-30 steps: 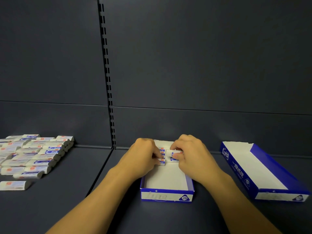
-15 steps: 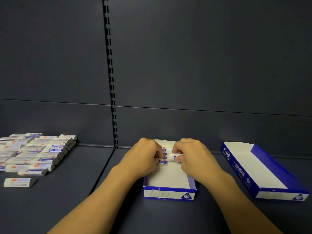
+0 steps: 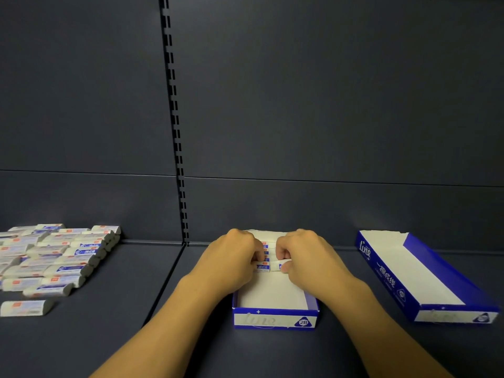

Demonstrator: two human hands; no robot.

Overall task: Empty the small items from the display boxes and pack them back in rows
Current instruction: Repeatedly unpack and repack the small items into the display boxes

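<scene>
pinching one eraser (image 3: 281,264) in curled right hand (image 3: 308,257) over middle box (image 3: 274,317) — left hand (image 3: 234,259) fingers curled, gripping packed row (image 3: 264,255); loose erasers (image 3: 54,257) left.

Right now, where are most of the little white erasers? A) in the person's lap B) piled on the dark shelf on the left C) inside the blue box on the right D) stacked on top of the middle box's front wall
B: the big pile of small white wrapped erasers lies on the dark shelf at the left, while the blue-and-white cardboard box on the right shows only its bare white floor.
</scene>
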